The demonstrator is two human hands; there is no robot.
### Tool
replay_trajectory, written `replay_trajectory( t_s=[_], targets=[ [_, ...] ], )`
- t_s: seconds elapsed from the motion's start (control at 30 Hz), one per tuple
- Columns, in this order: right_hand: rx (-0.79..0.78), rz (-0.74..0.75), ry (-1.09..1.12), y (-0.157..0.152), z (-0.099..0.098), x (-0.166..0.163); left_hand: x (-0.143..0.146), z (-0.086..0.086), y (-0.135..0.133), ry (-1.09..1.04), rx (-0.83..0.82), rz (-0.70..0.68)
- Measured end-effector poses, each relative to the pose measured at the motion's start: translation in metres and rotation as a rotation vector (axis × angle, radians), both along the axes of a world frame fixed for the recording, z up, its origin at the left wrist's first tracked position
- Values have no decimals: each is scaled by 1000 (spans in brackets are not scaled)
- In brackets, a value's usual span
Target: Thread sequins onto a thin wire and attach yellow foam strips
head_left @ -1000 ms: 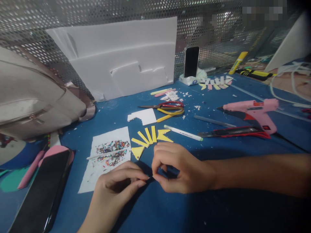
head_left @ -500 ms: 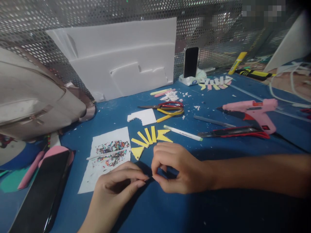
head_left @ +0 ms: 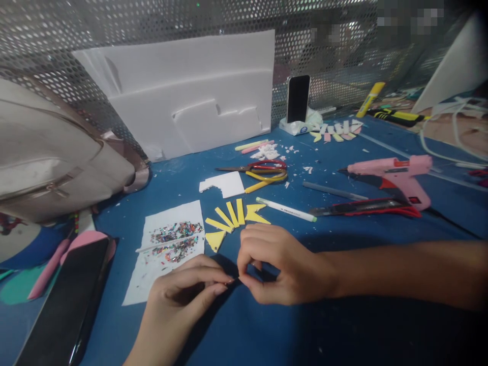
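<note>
My left hand (head_left: 186,295) pinches something tiny between thumb and forefinger, too small to name. Fingertips of my right hand (head_left: 278,267) are also closed, almost meeting the left ones over the blue table (head_left: 267,335). Whatever they hold is hidden. Just beyond the hands lie several yellow foam strips (head_left: 240,211) in a fan, with a yellow triangle (head_left: 215,240) and a notched yellow piece (head_left: 257,213). Left of these, a creased white paper (head_left: 139,284) carries loose multicoloured glitter flakes (head_left: 179,231).
Behind lie scissors (head_left: 267,170), a white foam offcut (head_left: 231,184) and a green-tipped marker (head_left: 285,209). To the right are a red box cutter (head_left: 369,207) and a pink glue gun (head_left: 400,175). A black phone (head_left: 68,300) and a pale bag (head_left: 57,152) occupy the left.
Both hands stay nearly in place, still pinching close together. The left fingertips have shifted very slightly; the surroundings are unchanged apart from a small camera movement.
</note>
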State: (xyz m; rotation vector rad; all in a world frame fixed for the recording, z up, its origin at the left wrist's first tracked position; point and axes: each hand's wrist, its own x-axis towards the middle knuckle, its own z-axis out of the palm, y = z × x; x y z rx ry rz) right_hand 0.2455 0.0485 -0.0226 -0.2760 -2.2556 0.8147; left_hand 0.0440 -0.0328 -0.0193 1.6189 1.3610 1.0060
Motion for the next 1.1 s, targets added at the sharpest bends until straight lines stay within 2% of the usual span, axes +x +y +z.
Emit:
replay_trajectory(
  t_s=[0.2, 1.1],
  targets=[
    [38, -9, -8, 0, 0, 0, 0, -1, 0, 5, 15, 1],
    [31, 2, 17, 0, -1, 0, -3, -4, 1, 26, 6, -21]
  ],
)
